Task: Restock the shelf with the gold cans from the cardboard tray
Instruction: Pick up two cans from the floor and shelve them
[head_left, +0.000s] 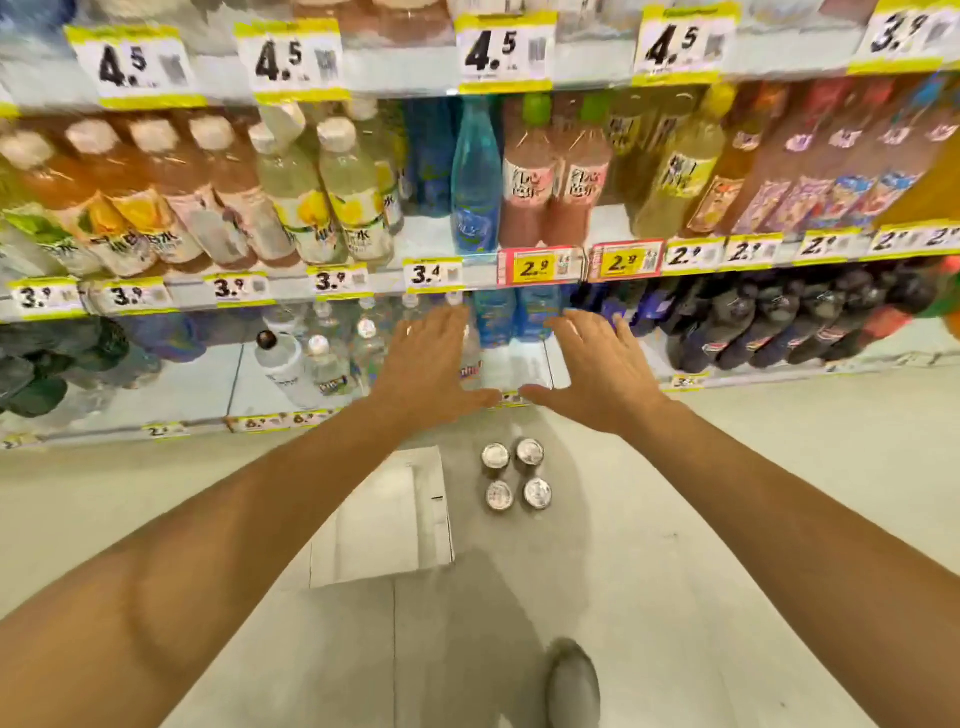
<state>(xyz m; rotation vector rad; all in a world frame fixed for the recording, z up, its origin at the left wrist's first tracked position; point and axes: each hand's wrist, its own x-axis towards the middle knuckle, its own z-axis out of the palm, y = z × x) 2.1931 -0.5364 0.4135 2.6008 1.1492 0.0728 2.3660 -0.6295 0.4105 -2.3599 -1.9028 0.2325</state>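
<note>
Several cans (514, 475) with silver tops stand in a tight square on the floor, just right of a flat pale cardboard tray (384, 519). My left hand (431, 364) and my right hand (597, 369) are stretched forward side by side above them, palms down, fingers spread, holding nothing. Both hands hover in front of the lower shelf (514, 364), where a bare white gap lies below some blue bottles (514, 317). The hands do not touch the cans or the tray.
Shelves packed with bottled drinks fill the upper view, with yellow price tags (434, 273) along each edge. Clear bottles (332, 358) stand left of the gap, dark bottles (769, 327) to its right. My shoe (571, 686) is on the pale floor.
</note>
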